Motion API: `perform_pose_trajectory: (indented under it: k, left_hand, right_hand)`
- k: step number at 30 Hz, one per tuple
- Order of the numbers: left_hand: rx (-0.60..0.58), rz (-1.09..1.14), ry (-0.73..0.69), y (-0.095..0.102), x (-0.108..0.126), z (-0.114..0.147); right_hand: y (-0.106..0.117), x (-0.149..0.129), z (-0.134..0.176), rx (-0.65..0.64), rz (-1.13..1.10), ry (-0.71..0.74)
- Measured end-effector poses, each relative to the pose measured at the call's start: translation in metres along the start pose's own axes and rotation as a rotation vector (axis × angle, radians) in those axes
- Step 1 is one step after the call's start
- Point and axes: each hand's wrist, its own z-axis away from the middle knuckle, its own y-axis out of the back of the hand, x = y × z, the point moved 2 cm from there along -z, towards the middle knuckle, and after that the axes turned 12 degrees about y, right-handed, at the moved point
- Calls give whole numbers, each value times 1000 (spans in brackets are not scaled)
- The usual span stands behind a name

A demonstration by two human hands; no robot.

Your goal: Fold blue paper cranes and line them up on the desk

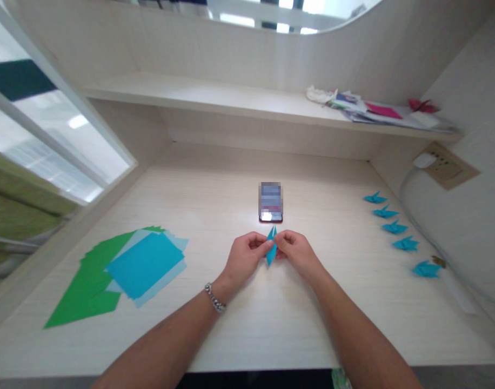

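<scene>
A narrow, pointed piece of folded blue origami paper [271,253] stands between my two hands, near the middle of the desk. My left hand [247,253] pinches it from the left, thumb on the front face. From the other side my right hand [295,247] grips its upper right edge between thumb and fingers. Two thin points with a slit between them show at the top of the paper. Some of my fingertips are hidden behind it. Just beyond the paper lies a phone [271,202] with its screen blurred.
Blue paper sheets [146,265] overlap green sheets [83,286] on the left. Several folded blue paper cranes [394,227] line the right side, beside a white cable [417,221] running from a wall socket [450,165]. Papers [356,105] lie on the shelf [215,100] above.
</scene>
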Motion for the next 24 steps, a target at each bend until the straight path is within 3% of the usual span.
perform_pose_trajectory:
  k: [4, 8, 12, 15, 21, 24]
  left_hand:
    - [67, 65, -4, 4, -3, -4]
    - [15, 134, 13, 3, -2, -4]
    - [-73, 56, -12, 1, 3, 0]
    - [-36, -31, -43, 2, 5, 1]
    - [75, 8, -22, 5, 1, -3]
    - [75, 24, 8, 6, 0, -5]
  right_hand:
    - [-4, 2, 2, -51, 14, 0]
    - [-2, 0, 3, -34, 55, 14]
    - [2, 0, 3, -112, 126, 25]
    - [0, 3, 4, -135, 153, 46]
    - [-8, 6, 2, 26, 138, 101]
    - [-5, 0, 2, 121, 186, 140]
